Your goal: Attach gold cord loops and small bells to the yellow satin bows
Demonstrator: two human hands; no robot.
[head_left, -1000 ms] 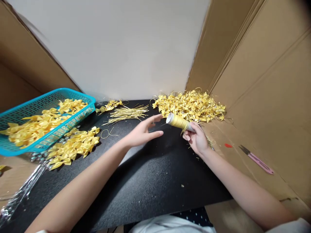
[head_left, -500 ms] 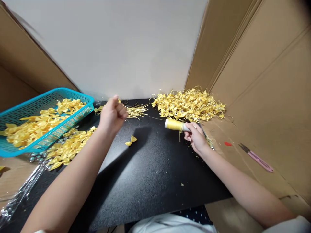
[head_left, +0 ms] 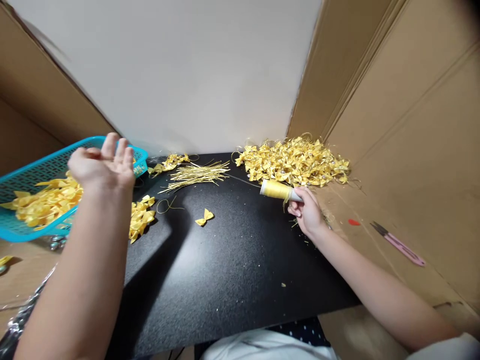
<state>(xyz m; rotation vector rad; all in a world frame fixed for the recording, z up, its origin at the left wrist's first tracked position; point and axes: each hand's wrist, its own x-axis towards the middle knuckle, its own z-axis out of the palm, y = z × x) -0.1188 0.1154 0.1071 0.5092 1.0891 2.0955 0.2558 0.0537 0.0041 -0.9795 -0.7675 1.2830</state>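
My left hand [head_left: 105, 162] is raised in front of the blue basket [head_left: 22, 175], its fingers spread and palm facing up with nothing in it. Yellow bows [head_left: 48, 202] fill part of that basket. My right hand [head_left: 306, 212] grips the white end of a spool of yellow thread [head_left: 276, 189], held tilted over the black table. A single yellow bow [head_left: 204, 217] lies between the two hands. Behind it rests a bundle of gold ties [head_left: 198, 173], and a thin looped strand [head_left: 165, 205] lies nearer my left hand.
A large heap of yellow bows [head_left: 294, 160] sits at the back right. Pink-handled snips [head_left: 399, 244] and a red scrap [head_left: 353, 222] lie on the cardboard at right. More bows [head_left: 141, 215] are beside my left forearm. Cardboard walls [head_left: 405, 115] stand on both sides.
My left hand has moved left from the gold ties toward the basket and opened from a closed fist. The spool and my right hand have shifted slightly right.
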